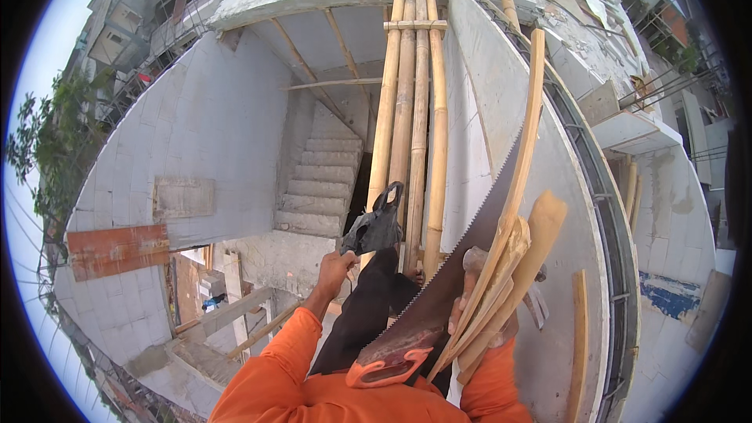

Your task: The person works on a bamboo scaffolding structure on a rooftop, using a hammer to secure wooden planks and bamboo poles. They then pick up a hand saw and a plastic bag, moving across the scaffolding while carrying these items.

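My left hand (335,272) is closed on the top of a black plastic bag (374,227), which hangs out ahead of it over the bamboo poles. On the right, my right hand (460,307) grips a bundle against my forearm. In it are a handsaw (446,286) with a dark toothed blade and an orange handle (389,370), a long wooden strip (523,164) and shorter pieces of split wood (533,239). Behind the wood a grey metal claw (537,305) shows, seemingly a hammer's; its handle is hidden. The wood covers part of my right hand.
Several bamboo poles (419,102), joined by a crosspiece (415,25), run ahead under my feet across a deep opening. Concrete stairs (313,188) lie below left. A wall (540,211) with a steel rebar cage (583,164) rises on the right. A wood strip (580,345) leans there.
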Tool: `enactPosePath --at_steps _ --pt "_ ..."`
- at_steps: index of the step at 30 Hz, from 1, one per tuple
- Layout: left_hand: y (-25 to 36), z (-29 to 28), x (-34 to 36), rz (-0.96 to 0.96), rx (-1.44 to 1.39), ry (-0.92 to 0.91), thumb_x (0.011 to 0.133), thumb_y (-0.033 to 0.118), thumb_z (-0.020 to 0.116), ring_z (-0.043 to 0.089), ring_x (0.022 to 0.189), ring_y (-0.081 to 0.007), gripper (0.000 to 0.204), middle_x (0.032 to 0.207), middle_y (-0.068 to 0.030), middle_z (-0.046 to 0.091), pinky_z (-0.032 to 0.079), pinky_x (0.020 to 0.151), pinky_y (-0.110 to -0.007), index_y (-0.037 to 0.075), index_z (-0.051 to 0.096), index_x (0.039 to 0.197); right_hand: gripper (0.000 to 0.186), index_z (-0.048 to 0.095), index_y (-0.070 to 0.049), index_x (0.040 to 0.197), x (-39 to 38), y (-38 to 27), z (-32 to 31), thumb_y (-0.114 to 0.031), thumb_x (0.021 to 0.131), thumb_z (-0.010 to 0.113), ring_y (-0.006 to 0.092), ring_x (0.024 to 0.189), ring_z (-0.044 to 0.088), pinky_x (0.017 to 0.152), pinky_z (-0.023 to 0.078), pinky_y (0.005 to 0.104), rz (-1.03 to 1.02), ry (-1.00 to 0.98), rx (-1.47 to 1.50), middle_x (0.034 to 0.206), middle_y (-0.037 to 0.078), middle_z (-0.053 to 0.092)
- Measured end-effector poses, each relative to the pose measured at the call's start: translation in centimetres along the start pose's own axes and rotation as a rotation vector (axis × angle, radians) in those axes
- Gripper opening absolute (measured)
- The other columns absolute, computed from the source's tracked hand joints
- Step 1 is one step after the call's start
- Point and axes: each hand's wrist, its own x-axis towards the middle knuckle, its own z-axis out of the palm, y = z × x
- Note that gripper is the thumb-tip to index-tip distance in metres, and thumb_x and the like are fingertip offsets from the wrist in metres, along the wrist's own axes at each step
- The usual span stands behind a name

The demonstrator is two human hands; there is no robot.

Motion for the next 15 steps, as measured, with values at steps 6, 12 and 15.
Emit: enactPosePath --at_steps 6,12,15 --pt "4.5 -3.4 -2.7 0.094 -0.069 0.113 0.072 0.009 0.057 0.047 0.052 -0.0121 0.013 0.060 -0.0054 0.056 0.037 0.052 -0.026 0.000 0.059 0.063 0.073 0.033 0.006 0.125 3.2 -5.4 4.2 -0.012 0.068 0.075 0.0328 0.085 0.059 0.072 0.060 0.0353 -0.225 -0.172 0.015 0.104 0.019 0.041" --pt "7.3 -5.8 -1.2 0.056 -0.117 0.239 0.074 0.008 0.055 0.045 0.046 -0.0124 0.014 0.061 -0.0108 0.059 0.034 0.043 -0.026 -0.002 0.055 0.065 0.073 0.034 0.006 0.125 6.9 -12.4 6.9 -0.012 0.068 0.075 0.0327 0.083 0.059 0.072 0.060 0.0348 -0.479 -0.296 0.030 0.104 0.019 0.041" --pt "8.1 -7.0 0.7 -0.006 -0.134 0.273 0.075 0.007 0.052 0.043 0.044 -0.0114 0.012 0.060 -0.0099 0.057 0.032 0.040 -0.026 -0.001 0.054 0.066 0.073 0.034 0.005 0.125 8.1 -15.5 7.6 -0.012 0.068 0.076 0.0327 0.083 0.060 0.072 0.060 0.0345 -0.591 -0.314 0.031 0.104 0.019 0.042"
